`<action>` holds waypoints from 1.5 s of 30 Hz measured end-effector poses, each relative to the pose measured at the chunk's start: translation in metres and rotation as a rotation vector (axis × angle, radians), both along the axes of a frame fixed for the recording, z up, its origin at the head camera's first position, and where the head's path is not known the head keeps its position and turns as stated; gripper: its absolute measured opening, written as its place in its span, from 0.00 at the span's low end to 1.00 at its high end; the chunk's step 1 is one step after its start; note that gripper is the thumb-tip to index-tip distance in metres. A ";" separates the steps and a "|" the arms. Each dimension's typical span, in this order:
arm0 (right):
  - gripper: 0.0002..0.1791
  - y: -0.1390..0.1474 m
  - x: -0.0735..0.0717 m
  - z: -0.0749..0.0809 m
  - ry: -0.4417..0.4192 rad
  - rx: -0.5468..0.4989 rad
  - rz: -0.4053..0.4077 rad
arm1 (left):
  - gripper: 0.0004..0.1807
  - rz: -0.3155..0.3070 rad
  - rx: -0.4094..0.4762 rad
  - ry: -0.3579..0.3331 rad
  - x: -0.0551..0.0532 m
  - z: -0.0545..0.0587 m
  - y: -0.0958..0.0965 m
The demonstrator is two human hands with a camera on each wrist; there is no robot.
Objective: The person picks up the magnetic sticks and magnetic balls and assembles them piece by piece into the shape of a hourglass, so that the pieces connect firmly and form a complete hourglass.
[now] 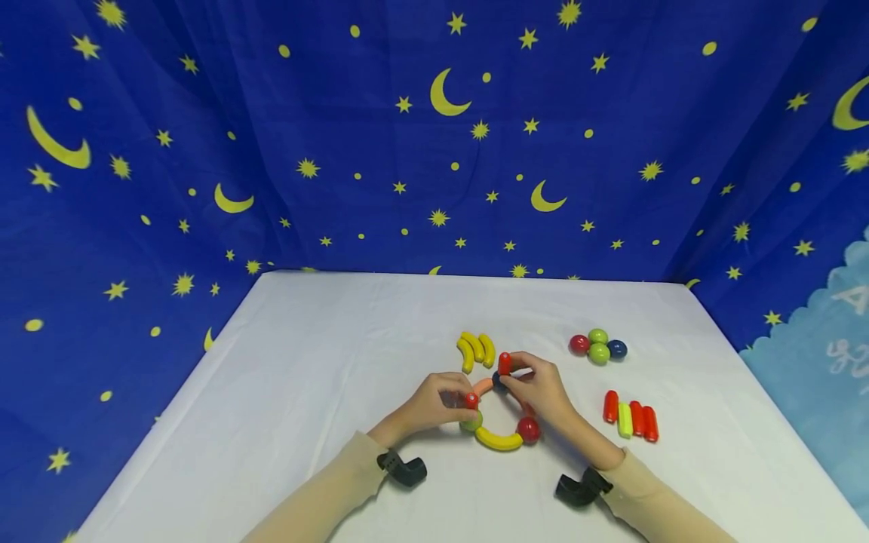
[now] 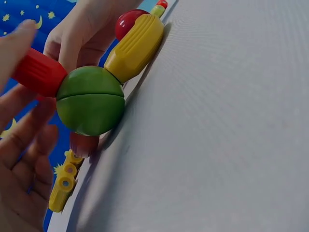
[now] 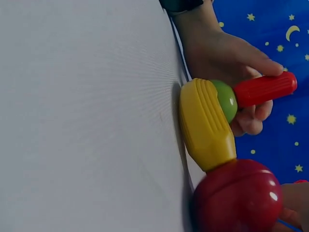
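While a ring of joined toy pieces (image 1: 487,436) lies on the white tabletop (image 1: 339,354), both hands are at it. Ring, near edge: one yellow curved piece (image 1: 504,441), between a green ball (image 1: 471,424) and a red ball (image 1: 528,430). Ring, far edge: one salmon curved piece (image 1: 482,388), leading to a dark blue ball (image 1: 498,382). Ring, left edge: one red stick (image 1: 471,400), standing up from the green ball; left hand (image 1: 430,403), thumb and fingers clamped on the stick. Ring, far edge again: a second red stick (image 1: 505,363), upright at the dark blue ball; right hand (image 1: 543,388), thumb and fingers pinched about its join. Beyond the ring: three loose yellow curved pieces (image 1: 474,348). Beyond and right of the ring: four loose balls (image 1: 599,354), one red, one dark blue, two green. Right of the ring: four loose sticks (image 1: 637,418), three red, one yellow-green. Behind the ring: blue curtain (image 1: 366,105) with yellow stars and moons.
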State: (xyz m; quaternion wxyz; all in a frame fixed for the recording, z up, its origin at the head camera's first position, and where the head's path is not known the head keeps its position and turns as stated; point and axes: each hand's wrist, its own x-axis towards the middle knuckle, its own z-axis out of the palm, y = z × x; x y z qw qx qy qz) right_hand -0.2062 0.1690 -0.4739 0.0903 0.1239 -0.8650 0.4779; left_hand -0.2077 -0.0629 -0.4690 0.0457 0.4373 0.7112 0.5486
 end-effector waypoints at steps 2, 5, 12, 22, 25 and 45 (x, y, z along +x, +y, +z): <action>0.16 0.005 0.002 0.001 0.004 -0.001 -0.014 | 0.10 0.017 0.023 -0.055 -0.001 -0.003 0.001; 0.14 0.015 0.007 0.003 0.022 0.017 -0.042 | 0.12 0.036 0.041 -0.155 -0.007 -0.012 0.002; 0.10 0.050 0.024 0.004 0.182 0.035 -0.129 | 0.17 0.038 0.039 -0.257 -0.013 -0.021 0.000; 0.08 0.096 0.057 -0.004 0.260 0.021 -0.439 | 0.18 -0.028 0.138 -0.243 -0.013 -0.028 -0.003; 0.09 0.110 0.062 -0.004 0.245 0.056 -0.527 | 0.19 -0.049 0.175 -0.251 -0.014 -0.028 -0.003; 0.18 0.157 0.081 -0.010 -0.126 0.213 -0.624 | 0.22 -0.078 0.186 -0.295 -0.015 -0.027 -0.002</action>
